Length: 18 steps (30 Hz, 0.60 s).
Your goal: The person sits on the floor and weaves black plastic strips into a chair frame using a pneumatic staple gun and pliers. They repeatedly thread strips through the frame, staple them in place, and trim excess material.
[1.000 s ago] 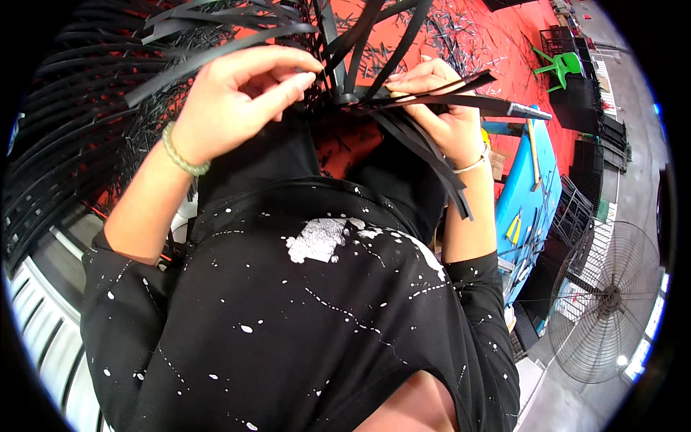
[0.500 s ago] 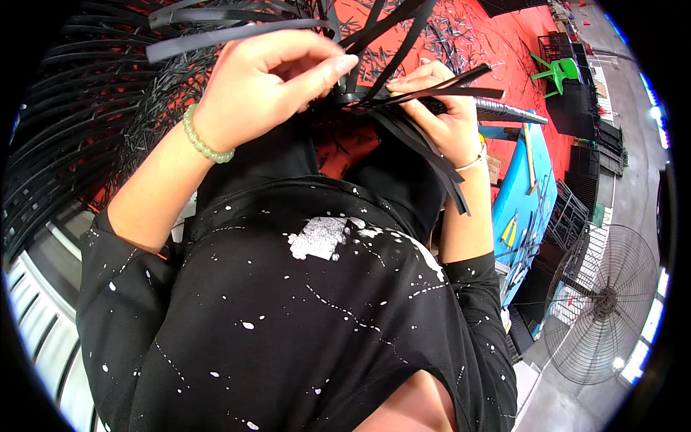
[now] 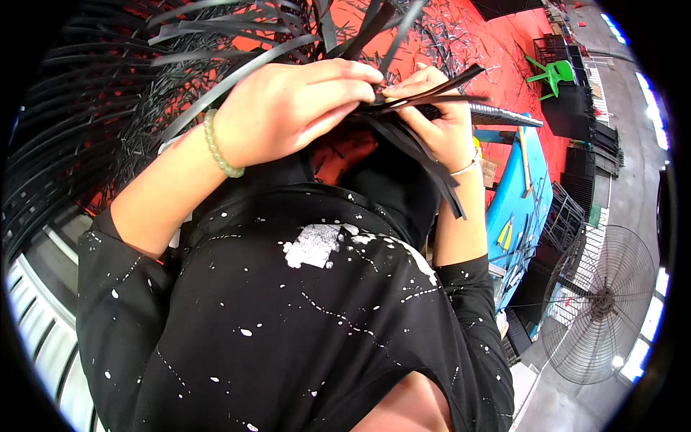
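Observation:
My left hand (image 3: pixel 288 104), with a green bead bracelet at the wrist, has its fingertips pinched together at a junction of flat black strips. Just to its right, my right hand (image 3: pixel 445 133) grips the same junction between thumb and fingers. A bundle of black strips (image 3: pixel 425 162) hangs down from there past my right palm, while other strip ends (image 3: pixel 446 90) stick out over that hand. Long loose strips (image 3: pixel 216 25) fan out beyond my left hand. Behind my right hand runs a dark, woven-looking edge (image 3: pixel 507 115). My fingers hide the exact crossing of the strips.
Black strip scraps litter the red floor covering (image 3: pixel 461 36). On the right stand a blue table (image 3: pixel 512 194) with yellow-handled pliers (image 3: pixel 506 234), a green chair (image 3: pixel 553 73) and a large caged fan (image 3: pixel 603 297). Curved black strips (image 3: pixel 65 137) crowd the left side.
My left hand has moved right and slightly down, closing its fingertips at the junction beside my right hand. The long strip by it now slants down across the wrist. The right hand stays nearly in place.

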Each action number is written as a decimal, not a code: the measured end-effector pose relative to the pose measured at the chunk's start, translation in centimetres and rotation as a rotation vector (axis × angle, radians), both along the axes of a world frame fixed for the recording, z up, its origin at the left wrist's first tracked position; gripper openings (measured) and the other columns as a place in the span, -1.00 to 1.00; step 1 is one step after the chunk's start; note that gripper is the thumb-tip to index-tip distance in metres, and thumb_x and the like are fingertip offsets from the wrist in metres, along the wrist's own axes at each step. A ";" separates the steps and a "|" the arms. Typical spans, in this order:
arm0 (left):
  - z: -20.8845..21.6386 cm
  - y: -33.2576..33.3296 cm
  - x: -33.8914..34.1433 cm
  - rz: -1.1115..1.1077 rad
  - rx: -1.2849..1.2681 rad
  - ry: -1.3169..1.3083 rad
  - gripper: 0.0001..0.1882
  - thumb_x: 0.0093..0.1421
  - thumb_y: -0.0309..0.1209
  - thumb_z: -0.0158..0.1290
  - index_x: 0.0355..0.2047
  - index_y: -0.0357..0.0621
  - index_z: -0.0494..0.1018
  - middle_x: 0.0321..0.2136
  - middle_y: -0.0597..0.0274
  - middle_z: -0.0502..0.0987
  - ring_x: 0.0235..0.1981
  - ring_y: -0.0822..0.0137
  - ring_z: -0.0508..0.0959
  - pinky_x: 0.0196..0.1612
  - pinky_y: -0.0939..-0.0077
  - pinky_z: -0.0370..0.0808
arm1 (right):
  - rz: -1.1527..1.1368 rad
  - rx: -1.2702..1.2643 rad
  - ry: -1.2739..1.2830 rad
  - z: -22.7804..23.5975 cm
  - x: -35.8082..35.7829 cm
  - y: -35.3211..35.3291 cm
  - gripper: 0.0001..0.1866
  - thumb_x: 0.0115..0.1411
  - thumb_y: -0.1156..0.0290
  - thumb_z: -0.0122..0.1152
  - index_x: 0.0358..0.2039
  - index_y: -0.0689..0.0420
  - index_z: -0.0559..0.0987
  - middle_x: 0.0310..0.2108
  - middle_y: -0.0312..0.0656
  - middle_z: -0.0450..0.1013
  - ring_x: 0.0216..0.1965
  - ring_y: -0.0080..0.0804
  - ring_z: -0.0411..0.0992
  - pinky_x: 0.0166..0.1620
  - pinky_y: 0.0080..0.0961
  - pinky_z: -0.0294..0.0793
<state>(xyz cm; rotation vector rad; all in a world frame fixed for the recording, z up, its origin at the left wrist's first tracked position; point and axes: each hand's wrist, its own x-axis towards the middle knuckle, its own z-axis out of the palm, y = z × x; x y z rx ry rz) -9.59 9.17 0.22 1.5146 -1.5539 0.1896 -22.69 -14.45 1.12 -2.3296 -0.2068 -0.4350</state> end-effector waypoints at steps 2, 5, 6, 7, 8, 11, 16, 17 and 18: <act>-0.1 -0.5 0.1 0.005 0.059 0.075 -0.74 0.06 -0.61 0.24 -0.19 -0.21 0.58 -0.09 0.13 0.61 -0.24 0.15 0.68 -0.23 0.41 0.62 | -0.004 0.042 0.034 0.0 -0.1 0.1 -0.82 0.03 0.58 0.39 -0.30 0.11 0.73 -0.27 -0.20 0.58 -0.18 -0.29 0.54 -0.06 -0.41 0.51; -0.1 -0.6 0.1 0.020 0.106 0.092 -0.74 0.05 -0.61 0.24 -0.20 -0.22 0.57 -0.06 0.13 0.58 -0.21 0.15 0.68 -0.23 0.42 0.62 | 0.026 -0.018 -0.015 0.3 -0.2 0.2 -0.82 0.06 0.61 0.35 -0.27 0.17 0.73 -0.27 -0.21 0.63 -0.21 -0.36 0.54 -0.08 -0.43 0.49; -0.1 -0.4 0.0 0.024 0.113 0.082 -0.74 0.04 -0.62 0.24 -0.21 -0.22 0.57 -0.05 0.13 0.57 -0.21 0.15 0.68 -0.23 0.42 0.61 | 0.024 -0.011 0.007 0.3 -0.1 0.2 -0.87 0.05 0.55 0.38 -0.34 0.14 0.70 -0.30 -0.20 0.56 -0.19 -0.27 0.53 -0.06 -0.40 0.50; -0.2 -0.6 0.0 -0.009 0.026 0.016 -0.77 0.03 -0.63 0.24 -0.27 -0.22 0.56 -0.03 0.15 0.54 -0.21 0.18 0.69 -0.25 0.40 0.60 | 0.020 -0.012 0.001 0.3 -0.2 0.3 -0.88 0.05 0.54 0.38 -0.35 0.14 0.68 -0.32 -0.21 0.54 -0.21 -0.27 0.52 -0.09 -0.40 0.50; -0.3 -0.4 -0.4 -0.003 0.066 0.025 -0.81 0.01 -0.64 0.23 -0.33 -0.23 0.53 -0.02 0.11 0.56 -0.21 0.18 0.69 -0.28 0.40 0.59 | 0.010 -0.021 0.001 0.3 -0.2 0.2 -0.89 0.05 0.54 0.39 -0.36 0.15 0.67 -0.35 -0.22 0.52 -0.23 -0.28 0.51 -0.11 -0.41 0.50; -0.6 -0.7 -0.8 0.080 0.169 0.172 -0.76 0.15 -0.54 0.20 -0.17 -0.12 0.47 -0.07 0.20 0.61 -0.55 0.27 0.59 -0.47 0.44 0.52 | -0.010 -0.012 -0.042 0.0 -0.2 0.3 -0.89 0.04 0.52 0.41 -0.38 0.14 0.65 -0.39 -0.24 0.48 -0.27 -0.30 0.50 -0.18 -0.43 0.51; -0.3 -1.4 0.2 0.041 0.253 0.434 -0.61 0.14 -0.57 0.15 -0.01 -0.20 0.40 -0.18 0.11 0.65 -0.64 0.46 0.51 -0.54 0.57 0.43 | 0.031 0.035 -0.100 -0.2 -0.1 0.3 -0.88 0.04 0.49 0.40 -0.36 0.09 0.69 -0.41 -0.23 0.47 -0.27 -0.27 0.47 -0.17 -0.40 0.49; 0.1 -1.2 0.3 0.015 0.308 0.352 -0.63 0.14 -0.57 0.16 -0.02 -0.22 0.43 -0.18 0.12 0.64 -0.58 0.41 0.55 -0.51 0.55 0.47 | 0.028 0.063 -0.074 -0.2 -0.2 0.4 -0.88 0.05 0.45 0.39 -0.35 0.08 0.70 -0.41 -0.23 0.47 -0.25 -0.25 0.47 -0.14 -0.38 0.48; 0.6 -0.9 0.5 -0.017 0.350 0.272 -0.65 0.14 -0.57 0.16 -0.04 -0.23 0.47 -0.19 0.12 0.63 -0.51 0.37 0.60 -0.47 0.54 0.50 | 0.009 0.044 -0.064 -0.1 -0.3 0.5 -0.88 0.05 0.43 0.39 -0.35 0.08 0.70 -0.41 -0.22 0.46 -0.25 -0.25 0.47 -0.14 -0.37 0.48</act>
